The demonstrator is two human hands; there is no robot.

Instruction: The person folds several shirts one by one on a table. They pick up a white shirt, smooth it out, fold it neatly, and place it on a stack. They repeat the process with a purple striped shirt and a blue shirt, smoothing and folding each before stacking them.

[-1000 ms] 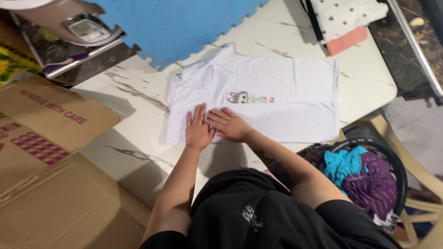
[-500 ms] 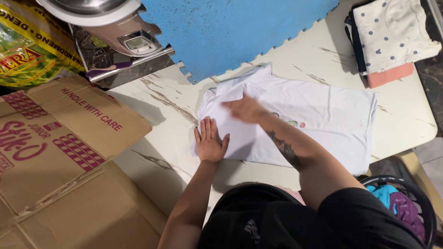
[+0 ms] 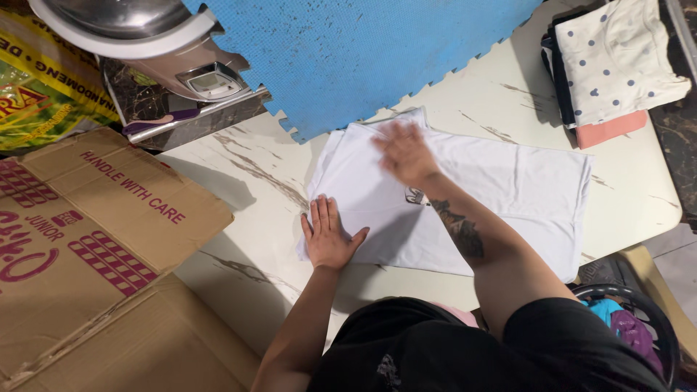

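A white shirt (image 3: pixel 508 189) with a small cartoon print lies flat on a pale marbled table (image 3: pixel 239 232). My left hand (image 3: pixel 328 236) rests palm down, fingers apart, on the shirt's near left corner. My right hand (image 3: pixel 404 151) is blurred, lying flat on the shirt's far left part near the collar, with the forearm across the print. Neither hand holds anything.
A blue foam mat (image 3: pixel 363 51) covers the table's far side. Folded clothes (image 3: pixel 610 65) are stacked at the far right. A cardboard box (image 3: pixel 87 254) stands on the left, an appliance (image 3: pixel 160 51) behind it. A basket of coloured clothes (image 3: pixel 632 327) sits at the lower right.
My right hand has slid from beside the left hand up across the shirt toward the collar. My left hand has stayed pressed on the near left corner. The view has shifted.
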